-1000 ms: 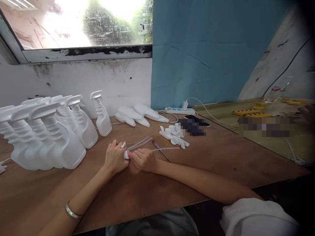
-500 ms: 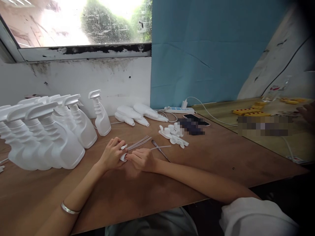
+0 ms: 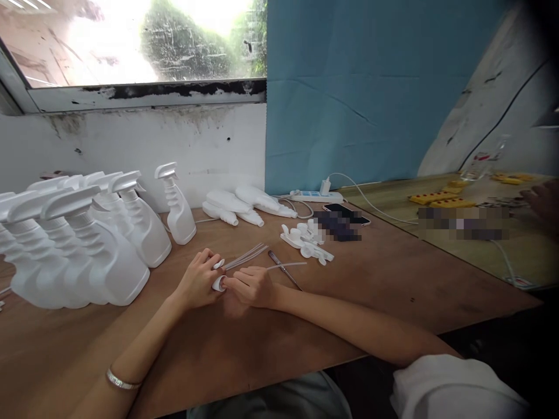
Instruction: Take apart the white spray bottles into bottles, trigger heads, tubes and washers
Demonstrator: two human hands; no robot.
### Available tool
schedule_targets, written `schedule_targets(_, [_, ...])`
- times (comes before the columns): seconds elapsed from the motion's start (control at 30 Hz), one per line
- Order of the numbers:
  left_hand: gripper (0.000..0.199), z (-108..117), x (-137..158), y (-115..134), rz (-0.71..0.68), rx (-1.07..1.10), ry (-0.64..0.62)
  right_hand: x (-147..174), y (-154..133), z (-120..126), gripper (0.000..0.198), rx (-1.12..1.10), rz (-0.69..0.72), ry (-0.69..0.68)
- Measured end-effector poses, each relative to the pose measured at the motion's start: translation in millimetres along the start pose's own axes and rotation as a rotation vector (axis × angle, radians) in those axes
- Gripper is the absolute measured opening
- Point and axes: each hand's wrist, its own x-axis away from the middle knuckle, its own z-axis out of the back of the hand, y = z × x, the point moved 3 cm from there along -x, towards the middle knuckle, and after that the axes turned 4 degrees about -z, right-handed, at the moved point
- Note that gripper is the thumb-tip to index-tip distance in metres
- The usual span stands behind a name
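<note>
My left hand [image 3: 201, 280] is closed around a white spray trigger head [image 3: 218, 283], its round collar facing my right hand. My right hand [image 3: 253, 286] pinches a thin clear dip tube [image 3: 290, 265], whose free end sticks out to the right past the knuckles. The fingertips of my right hand are at the collar's opening, and they hide the tube's other end. Beyond my hands lie several loose dip tubes [image 3: 248, 255] in a loose bundle. Just right of my right hand rests a slim tool [image 3: 282, 266] with a dark handle, perhaps a screwdriver.
Capped white spray bottles [image 3: 109, 256] stand in rows at left, one bottle [image 3: 179, 212] apart. White bottles without heads [image 3: 244, 203] lie by the wall. White trigger parts [image 3: 308, 240], a phone [image 3: 347, 213] and a power strip [image 3: 317, 196] are right. A co-worker's hand [image 3: 541, 201] shows far right.
The view has shifted slightly. The tube in my right hand reaches a little farther right; both hands keep almost the same place and grip.
</note>
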Motion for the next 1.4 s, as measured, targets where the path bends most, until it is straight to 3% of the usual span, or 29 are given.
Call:
schedule_targets(0.53, [0.012,2.6,-1.7,0.7,0.027,-0.025,0.003,-3.6,-4.1,2.4,0.018,0.090,0.017,-0.002])
schedule_targets(0.87, [0.016,5.7,-5.2,8.3,0.223,-0.225,0.032,-0.3,1.6,-5.2,0.025,0.114,-0.087,-0.014])
schedule_targets(1.13, [0.011,10.9,-4.2,1.7,-0.010,-0.278,0.079,-3.6,0.7,-3.4,0.021,0.075,-0.013,-0.021])
schedule_targets(1.4, [0.011,10.8,-2.3,0.1,-0.030,-0.254,0.076,-4.7,2.5,-1.9,0.019,0.019,-0.026,-0.013])
